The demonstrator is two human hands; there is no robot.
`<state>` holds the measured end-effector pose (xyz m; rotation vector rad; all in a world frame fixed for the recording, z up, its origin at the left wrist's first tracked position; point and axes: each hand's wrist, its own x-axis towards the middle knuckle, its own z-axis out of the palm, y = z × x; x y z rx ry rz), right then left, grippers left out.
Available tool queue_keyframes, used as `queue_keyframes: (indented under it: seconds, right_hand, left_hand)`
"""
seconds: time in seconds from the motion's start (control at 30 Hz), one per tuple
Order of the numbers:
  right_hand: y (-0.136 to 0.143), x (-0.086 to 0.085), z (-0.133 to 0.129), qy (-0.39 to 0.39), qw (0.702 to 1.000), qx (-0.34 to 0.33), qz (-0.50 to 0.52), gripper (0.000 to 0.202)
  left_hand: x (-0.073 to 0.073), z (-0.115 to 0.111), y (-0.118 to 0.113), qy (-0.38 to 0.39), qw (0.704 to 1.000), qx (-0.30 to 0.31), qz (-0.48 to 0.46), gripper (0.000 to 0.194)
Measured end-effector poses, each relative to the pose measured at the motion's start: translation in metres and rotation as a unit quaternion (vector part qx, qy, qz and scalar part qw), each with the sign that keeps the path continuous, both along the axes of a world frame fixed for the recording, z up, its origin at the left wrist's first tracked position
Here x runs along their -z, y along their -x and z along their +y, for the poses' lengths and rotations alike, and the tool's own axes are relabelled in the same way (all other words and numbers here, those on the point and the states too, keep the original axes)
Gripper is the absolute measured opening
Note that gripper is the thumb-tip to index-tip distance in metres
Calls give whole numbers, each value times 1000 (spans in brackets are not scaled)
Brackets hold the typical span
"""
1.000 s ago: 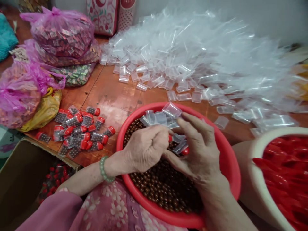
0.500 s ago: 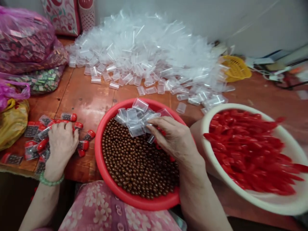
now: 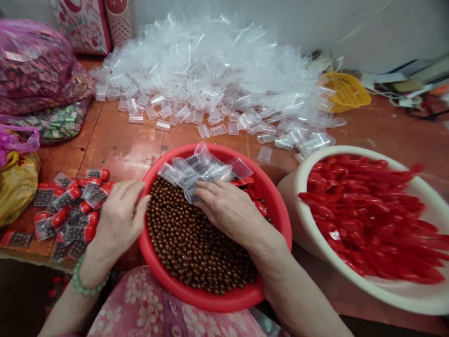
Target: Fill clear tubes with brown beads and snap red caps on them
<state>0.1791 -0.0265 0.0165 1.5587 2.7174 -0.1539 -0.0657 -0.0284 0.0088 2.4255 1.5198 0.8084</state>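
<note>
A round red basin holds many glossy brown balls, with a small heap of clear plastic sleeves at its far side. My right hand reaches over the balls, fingers stretched out and touching the sleeves. Beyond its wrist, red plastic pieces lie against the basin's inner right side. My left hand, wearing a green bead bracelet, is at the basin's left rim, thumb apart from the fingers, nothing visible in it. Beside it lies a pile of filled clear containers with red caps.
Behind the basin spreads a large pile of clear sleeves. On the right, a cream tub is full of red plastic pieces. A yellow basket lies farther back. Purple bags and a yellow bag stand left.
My left hand has moved right from the capped containers to the basin's rim. My right hand has shifted left and its fingers have straightened over the sleeves, which have moved slightly.
</note>
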Motion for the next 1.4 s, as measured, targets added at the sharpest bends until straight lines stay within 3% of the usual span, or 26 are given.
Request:
queue_keyframes:
  seconds: [0.07,0.17,0.43,0.6,0.77,0.93,1.13,1.4]
  right_hand:
    - [5,-2,2,37,999,2,-22,11]
    - [10,-7,5,75,996,-2,-46,11]
    - [11,-16,14,105,987,-58,-106,15]
    - [2,-22,14,156,983,-65,72,18]
    - [-9,-14,9,151,950,-74,263,20]
    - [-11,-6,4,175,918,-39,353,29]
    - [-5,0,0,231,899,87,362,19]
    - [4,16,-6,170,949,123,236,21]
  left_hand:
    - [0,-7,-20,10,999,49,-8,22]
    - [8,-15,-37,12,997,69,39,31]
    - [14,-12,-44,29,982,88,163,36]
    - [12,-13,-45,39,983,88,154,35]
    - [10,-13,-44,43,988,88,121,33]
    - [9,-12,-43,47,989,86,108,29]
    - [8,-12,-43,57,989,90,101,25]
    - [9,-11,-42,46,991,93,88,23]
